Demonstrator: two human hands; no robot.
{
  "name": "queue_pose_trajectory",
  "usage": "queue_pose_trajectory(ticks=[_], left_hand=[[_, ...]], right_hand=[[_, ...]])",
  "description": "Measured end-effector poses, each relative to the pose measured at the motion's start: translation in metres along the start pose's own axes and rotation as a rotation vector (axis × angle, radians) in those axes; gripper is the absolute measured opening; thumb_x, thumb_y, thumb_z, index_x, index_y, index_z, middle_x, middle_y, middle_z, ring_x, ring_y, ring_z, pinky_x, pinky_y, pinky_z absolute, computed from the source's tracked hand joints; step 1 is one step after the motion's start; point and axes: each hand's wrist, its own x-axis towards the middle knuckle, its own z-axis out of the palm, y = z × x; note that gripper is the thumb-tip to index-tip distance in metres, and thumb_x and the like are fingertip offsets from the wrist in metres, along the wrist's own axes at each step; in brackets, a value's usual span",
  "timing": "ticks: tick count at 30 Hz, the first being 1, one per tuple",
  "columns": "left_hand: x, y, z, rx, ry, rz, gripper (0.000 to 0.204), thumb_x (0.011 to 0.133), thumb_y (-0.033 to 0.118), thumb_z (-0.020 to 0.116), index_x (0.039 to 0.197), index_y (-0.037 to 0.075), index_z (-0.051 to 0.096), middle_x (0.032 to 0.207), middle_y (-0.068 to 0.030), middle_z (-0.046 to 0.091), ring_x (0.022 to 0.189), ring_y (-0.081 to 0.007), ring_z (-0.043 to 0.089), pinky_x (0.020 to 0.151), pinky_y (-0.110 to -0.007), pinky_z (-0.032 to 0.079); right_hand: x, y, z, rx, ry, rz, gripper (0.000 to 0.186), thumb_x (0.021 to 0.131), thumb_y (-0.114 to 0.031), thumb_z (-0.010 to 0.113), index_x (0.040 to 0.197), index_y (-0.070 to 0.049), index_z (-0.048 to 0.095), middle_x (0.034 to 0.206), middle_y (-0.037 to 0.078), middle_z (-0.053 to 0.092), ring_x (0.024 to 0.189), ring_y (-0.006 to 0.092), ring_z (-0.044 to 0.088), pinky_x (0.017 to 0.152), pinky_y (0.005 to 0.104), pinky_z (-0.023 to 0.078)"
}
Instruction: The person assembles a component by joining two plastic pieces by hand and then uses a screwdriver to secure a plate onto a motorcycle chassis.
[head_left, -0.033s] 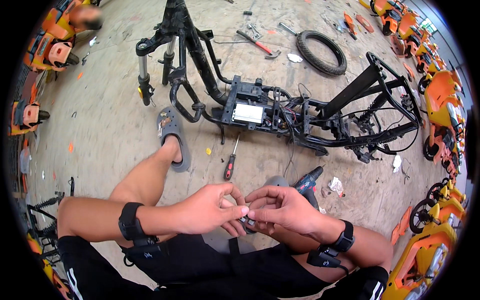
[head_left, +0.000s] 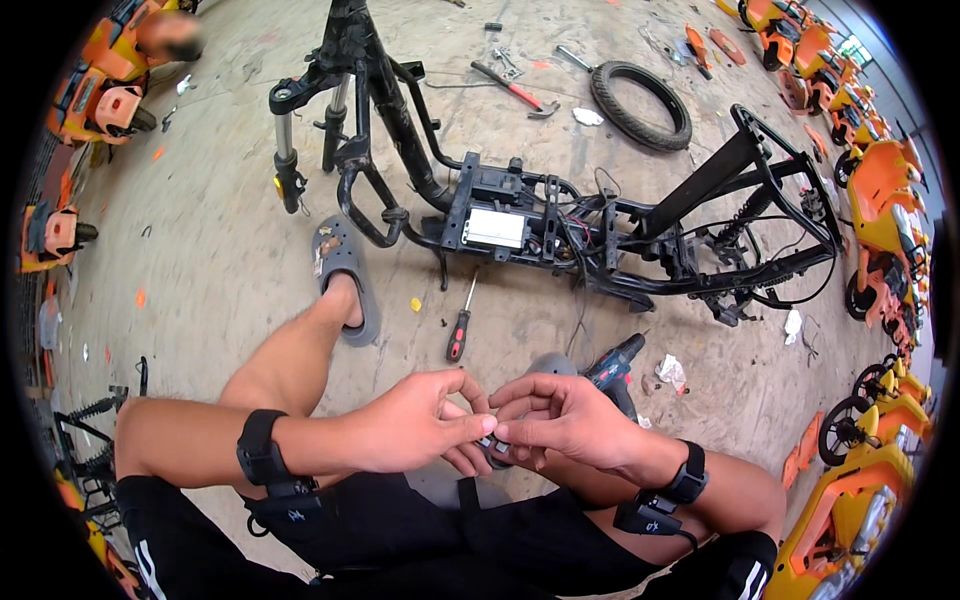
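Observation:
My left hand (head_left: 425,420) and my right hand (head_left: 568,422) meet over my lap, thumb tips nearly touching. Between them is a small dark part with light-grey bits (head_left: 498,444); my fingers cover most of it and I cannot make out its kind. Both thumbs press on it against the bent fingers. Just beyond my hands, a red-and-black screwdriver (head_left: 458,335) lies on the floor with its shaft pointing away from me. A cordless drill (head_left: 612,362) in dark blue lies past my right hand, partly hidden by my right leg.
A black scooter frame (head_left: 560,230) with a silver box (head_left: 495,228) and loose wiring spans the floor ahead. Farther back lie a red-handled hammer (head_left: 515,88) and a tyre (head_left: 642,106). Orange and yellow scooters (head_left: 885,210) line the right side. Crumpled white paper (head_left: 671,372) lies near the drill.

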Motion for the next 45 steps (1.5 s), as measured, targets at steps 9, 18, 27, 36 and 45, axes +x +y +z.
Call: queue_pose_trajectory(ticks=[9, 18, 27, 36, 45], left_hand=[[0.005, 0.004, 0.0, -0.091, 0.046, 0.035, 0.028, 0.098, 0.016, 0.058, 0.109, -0.007, 0.049, 0.092, -0.0216, 0.067, 0.083, -0.0258, 0.071, 0.073, -0.033, 0.06], [0.005, 0.008, 0.003, -0.134, 0.039, 0.038, 0.032, 0.094, 0.016, 0.064, 0.11, -0.008, 0.052, 0.091, -0.0194, 0.068, 0.083, -0.0243, 0.071, 0.073, -0.033, 0.06], [0.007, 0.007, 0.002, -0.008, 0.033, 0.03, 0.03, 0.09, 0.012, 0.069, 0.108, -0.011, 0.059, 0.088, -0.0156, 0.069, 0.08, -0.0201, 0.069, 0.069, -0.029, 0.056], [0.004, 0.009, 0.002, 0.006, 0.084, 0.016, 0.023, 0.09, 0.013, 0.069, 0.1, -0.007, 0.064, 0.088, -0.0133, 0.071, 0.073, -0.0147, 0.066, 0.066, -0.026, 0.053], [0.002, 0.011, 0.004, 0.032, 0.121, 0.037, 0.025, 0.089, 0.014, 0.07, 0.101, -0.008, 0.065, 0.087, -0.0131, 0.071, 0.073, -0.0136, 0.065, 0.065, -0.026, 0.053]], right_hand=[[-0.001, -0.004, -0.01, 0.012, -0.025, 0.014, 0.031, 0.091, -0.011, 0.068, 0.117, 0.002, 0.059, 0.091, 0.007, 0.069, 0.074, 0.0099, 0.064, 0.061, 0.0229, 0.051], [-0.008, -0.001, -0.016, -0.065, -0.05, -0.043, 0.023, 0.089, -0.016, 0.072, 0.103, 0.001, 0.067, 0.086, 0.004, 0.068, 0.069, 0.0081, 0.061, 0.055, 0.0214, 0.047], [-0.011, -0.004, -0.017, -0.072, -0.003, -0.1, 0.021, 0.089, -0.016, 0.071, 0.101, 0.001, 0.067, 0.085, 0.003, 0.068, 0.071, 0.0083, 0.06, 0.057, 0.0219, 0.048], [-0.007, -0.001, -0.018, -0.086, -0.016, -0.108, 0.024, 0.089, -0.019, 0.07, 0.101, 0.0, 0.065, 0.085, 0.003, 0.067, 0.072, 0.009, 0.061, 0.057, 0.023, 0.048], [-0.007, -0.002, -0.015, -0.109, 0.01, -0.119, 0.019, 0.09, -0.011, 0.069, 0.102, 0.003, 0.065, 0.086, 0.003, 0.067, 0.071, 0.0067, 0.06, 0.061, 0.0211, 0.048]])
